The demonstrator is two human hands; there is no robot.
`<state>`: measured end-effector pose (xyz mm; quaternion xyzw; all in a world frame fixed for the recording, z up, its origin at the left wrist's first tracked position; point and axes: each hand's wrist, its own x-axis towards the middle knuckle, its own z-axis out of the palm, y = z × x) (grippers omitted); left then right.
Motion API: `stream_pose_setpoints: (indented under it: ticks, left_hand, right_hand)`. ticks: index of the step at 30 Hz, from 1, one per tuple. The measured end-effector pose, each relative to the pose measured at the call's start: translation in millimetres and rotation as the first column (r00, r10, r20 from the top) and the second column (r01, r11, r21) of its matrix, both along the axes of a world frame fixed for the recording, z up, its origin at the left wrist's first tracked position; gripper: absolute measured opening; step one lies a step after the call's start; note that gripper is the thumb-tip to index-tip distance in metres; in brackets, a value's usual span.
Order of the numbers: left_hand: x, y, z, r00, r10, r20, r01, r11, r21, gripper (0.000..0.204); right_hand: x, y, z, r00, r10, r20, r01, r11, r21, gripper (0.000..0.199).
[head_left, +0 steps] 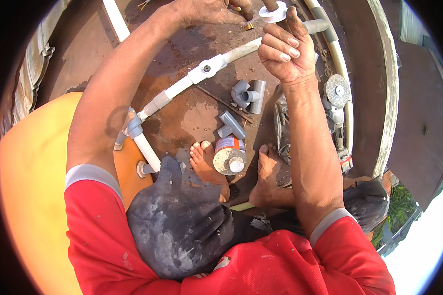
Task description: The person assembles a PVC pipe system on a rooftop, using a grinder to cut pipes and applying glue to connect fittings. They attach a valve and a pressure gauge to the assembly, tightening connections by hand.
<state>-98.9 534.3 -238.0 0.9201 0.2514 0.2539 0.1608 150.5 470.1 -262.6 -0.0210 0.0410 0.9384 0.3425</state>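
L hand up at top edge, partly cut off by frame; its grip is nearly closed, fingertips drawn tog. on a small brass-coloured fitting; R hand just right of it, palm toward cam., lower fingers curled in; its grip is part-closed, w/ white tape spool at the raised fingertips, one finger seemingly thru the spool's hole; spool sits near the fitting, a bit above & right of it; below both hands, white pipe runs diag. over brown floor, w/ white tee midway & grey elbow at upper R end; grey fittings lie mid-floor, a grey tee nearer the person; round can w/ stained top is btwn the bare feet; thin rod lies L of the grey fittings; grinder w/ round disc is R of the R forearm, beside the curved pipe; big orange tank fills the L side, next to the L arm.
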Motion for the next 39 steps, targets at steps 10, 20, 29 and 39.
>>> stream_pose_setpoints:
  ticks: [10,20,29,39]
  left_hand:
    - [10.2,-12.2,-0.8,0.997,0.07,-0.021,-0.069,0.997,0.028,0.024]
    - [2.7,-26.6,-7.0,0.989,0.149,-0.013,-0.147,0.985,0.095,0.044]
    - [-1.4,-20.8,-17.9,0.985,0.171,-0.032,-0.162,0.97,0.183,0.033]
    - [1.6,-13.8,-9.6,0.988,0.128,-0.092,-0.121,0.99,0.072,0.03]
  right_hand:
    - [-3.6,27.8,-39.6,0.816,-0.14,0.561,0.186,0.982,-0.026,0.038]
    - [-55.1,6.7,-29.7,0.368,-0.234,0.9,0.351,0.931,0.099,0.045]
    - [-70.3,-32.3,-11.2,0.672,-0.126,0.729,0.347,0.924,-0.16,0.038]
    - [-91.6,-67.3,22.0,0.663,-0.144,0.735,0.37,0.916,-0.154,0.018]
